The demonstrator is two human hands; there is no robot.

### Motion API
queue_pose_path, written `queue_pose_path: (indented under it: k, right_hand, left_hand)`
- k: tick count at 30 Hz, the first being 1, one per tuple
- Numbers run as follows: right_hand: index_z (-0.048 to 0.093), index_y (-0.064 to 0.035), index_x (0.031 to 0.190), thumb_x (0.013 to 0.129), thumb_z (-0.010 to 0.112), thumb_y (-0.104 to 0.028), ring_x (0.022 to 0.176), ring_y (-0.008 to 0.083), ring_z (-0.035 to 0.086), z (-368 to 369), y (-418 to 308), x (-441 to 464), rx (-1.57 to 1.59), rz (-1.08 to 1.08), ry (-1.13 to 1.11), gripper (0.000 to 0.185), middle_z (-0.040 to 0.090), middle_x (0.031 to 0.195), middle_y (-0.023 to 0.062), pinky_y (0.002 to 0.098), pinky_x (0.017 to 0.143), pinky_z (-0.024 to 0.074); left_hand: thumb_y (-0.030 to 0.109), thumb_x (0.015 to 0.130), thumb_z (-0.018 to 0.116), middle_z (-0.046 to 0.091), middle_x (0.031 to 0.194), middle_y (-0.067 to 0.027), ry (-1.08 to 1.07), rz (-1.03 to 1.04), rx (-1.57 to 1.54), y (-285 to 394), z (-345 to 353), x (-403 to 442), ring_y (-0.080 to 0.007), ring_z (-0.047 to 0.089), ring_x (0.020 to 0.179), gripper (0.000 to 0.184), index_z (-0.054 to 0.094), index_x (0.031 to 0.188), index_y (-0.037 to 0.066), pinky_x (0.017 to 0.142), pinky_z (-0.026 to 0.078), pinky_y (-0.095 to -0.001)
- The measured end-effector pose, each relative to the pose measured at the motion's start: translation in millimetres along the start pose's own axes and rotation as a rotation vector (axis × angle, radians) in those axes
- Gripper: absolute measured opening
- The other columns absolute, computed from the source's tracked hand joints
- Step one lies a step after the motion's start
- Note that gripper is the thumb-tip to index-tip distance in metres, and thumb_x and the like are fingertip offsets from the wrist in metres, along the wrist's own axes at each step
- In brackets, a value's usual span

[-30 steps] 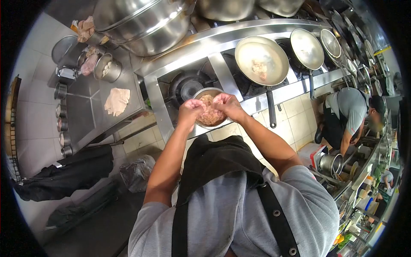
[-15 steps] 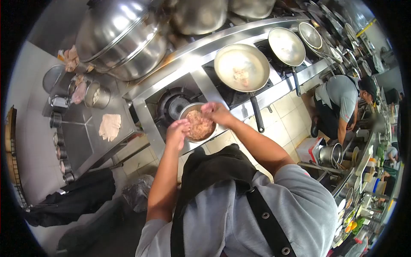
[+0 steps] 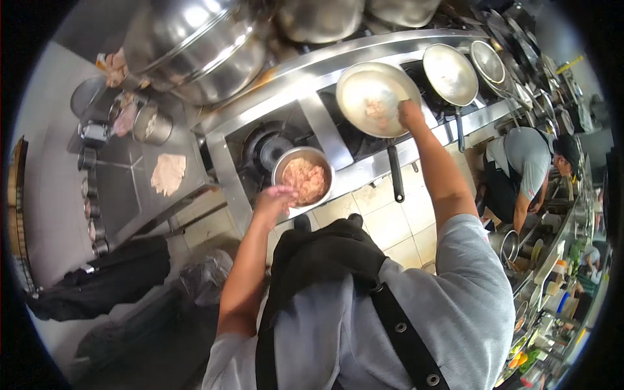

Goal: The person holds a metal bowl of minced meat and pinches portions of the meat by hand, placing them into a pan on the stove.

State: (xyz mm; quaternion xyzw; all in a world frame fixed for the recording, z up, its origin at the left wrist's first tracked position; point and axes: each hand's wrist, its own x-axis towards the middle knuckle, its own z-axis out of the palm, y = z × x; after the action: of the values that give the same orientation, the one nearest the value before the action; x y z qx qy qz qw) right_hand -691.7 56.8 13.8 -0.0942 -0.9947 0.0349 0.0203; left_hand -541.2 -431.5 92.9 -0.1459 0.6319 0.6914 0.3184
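Observation:
A steel bowl (image 3: 329,170) of raw, pinkish marinated meat (image 3: 304,181) rests at the front of the left burner. My left hand (image 3: 275,203) is at the bowl's near left rim, its fingers stretched out over the meat's edge. Over the right edge of the large frying pan (image 3: 356,84) is my right hand (image 3: 411,116), fingers curled together; whatever they hold, if anything, is hidden. A few small meat pieces (image 3: 376,112) lie in this pan, and its black handle (image 3: 396,174) points toward me.
Another pan (image 3: 448,73) and a strainer (image 3: 487,62) sit farther right. A flat pale piece of raw meat (image 3: 169,173) lies on the left steel counter beside a metal pot (image 3: 153,125). A large steel steamer (image 3: 195,52) stands behind. A co-worker (image 3: 523,169) bends at the right.
My right hand has left the meat bowl and moved right to the frying pan. My left hand has stayed at the bowl. The whole view has shifted slightly.

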Motion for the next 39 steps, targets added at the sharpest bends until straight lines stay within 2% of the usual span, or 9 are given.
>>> queue_pose_path:
  k: [8,9,10,12,18,23,27,32,39]
  right_hand:
    - [0.067,-0.0091,0.098,0.074,0.07,-0.028,0.087,0.0279,0.065,-72,-179,-95,0.816,-0.312,-0.252,0.031,0.068,0.09,0.0157,0.0379,0.075,0.05]
    - [0.063,-0.0065,0.104,0.078,0.069,-0.032,0.08,0.0258,0.064,-119,-223,-126,0.604,-0.293,-0.563,0.037,0.066,0.084,0.0148,0.037,0.073,0.0493]
    - [0.062,-0.0081,0.108,0.076,0.069,-0.031,0.089,0.0267,0.063,-51,-244,-139,0.292,-0.635,-0.339,0.04,0.064,0.095,0.0154,0.0383,0.076,0.05]
    - [0.062,-0.0093,0.107,0.074,0.068,-0.024,0.096,0.0312,0.062,-37,-290,-182,0.058,-0.541,-0.38,0.037,0.062,0.103,0.0163,0.0396,0.079,0.0507]
    - [0.061,-0.0089,0.105,0.072,0.066,-0.012,0.099,0.0357,0.06,-16,-288,-185,0.178,-0.509,-0.392,0.033,0.058,0.109,0.018,0.0402,0.084,0.0501]
    - [0.064,-0.0037,0.071,0.062,0.07,-0.011,0.066,0.0326,0.062,-10,-262,-157,0.593,-0.556,-0.28,0.013,0.064,0.068,0.0161,0.0392,0.063,0.0483]
    - [0.061,-0.0008,0.071,0.067,0.074,-0.015,0.063,0.0157,0.056,-95,-272,-151,0.888,-0.322,-0.525,0.02,0.06,0.065,0.0099,0.0311,0.058,0.0461]
    - [0.059,-0.0014,0.092,0.075,0.068,-0.002,0.071,0.0145,0.061,-96,-282,-157,1.42,-0.176,-0.793,0.02,0.064,0.086,0.0076,0.0282,0.064,0.0512]
    - [0.054,0.0024,0.106,0.077,0.064,0.003,0.078,0.0174,0.065,-78,-284,-156,1.736,-0.17,-0.866,0.03,0.064,0.095,0.0113,0.0279,0.062,0.0535]
  left_hand:
    - [0.012,0.081,0.064,0.065,0.081,-0.0055,0.085,0.032,0.215,13,4,25,-0.01,0.057,0.061,0.02,0.059,0.097,0.002,0.048,0.043,-0.0229]
    - [0.015,0.079,0.066,0.063,0.079,-0.0041,0.119,0.054,0.251,9,3,35,-0.01,0.055,0.059,0.022,0.06,0.096,0.003,0.047,0.042,-0.0231]
    - [0.015,0.079,0.066,0.063,0.079,-0.0041,0.113,0.055,0.253,7,3,41,-0.01,0.055,0.059,0.022,0.06,0.096,0.003,0.047,0.042,-0.0231]
    - [0.014,0.077,0.065,0.062,0.078,-0.0028,0.142,0.069,0.322,4,2,54,-0.0097,0.053,0.058,0.022,0.06,0.095,0.003,0.046,0.04,-0.0225]
    - [0.01,0.075,0.066,0.063,0.082,-0.0024,0.125,0.182,0.457,-15,-2,69,-0.0087,0.055,0.067,0.022,0.059,0.094,0.002,0.054,0.043,-0.0255]
    - [0.01,0.071,0.067,0.065,0.09,-0.005,0.002,0.377,0.628,-33,-1,69,-0.0111,0.06,0.078,0.029,0.06,0.099,0.004,0.062,0.047,-0.0275]
    - [0.016,0.078,0.057,0.065,0.095,-0.0063,-0.015,0.266,0.252,-21,4,63,-0.0163,0.062,0.084,0.031,0.058,0.106,0.004,0.067,0.049,-0.0303]
    - [0.029,0.084,0.049,0.061,0.102,-0.0033,-0.216,0.072,-0.502,1,10,43,-0.017,0.058,0.077,0.035,0.056,0.112,0.011,0.069,0.051,-0.0346]
    - [0.035,0.089,0.049,0.061,0.098,-0.0026,-0.521,0.035,-0.598,-5,0,46,-0.0145,0.058,0.077,0.038,0.053,0.117,0.01,0.072,0.05,-0.0356]
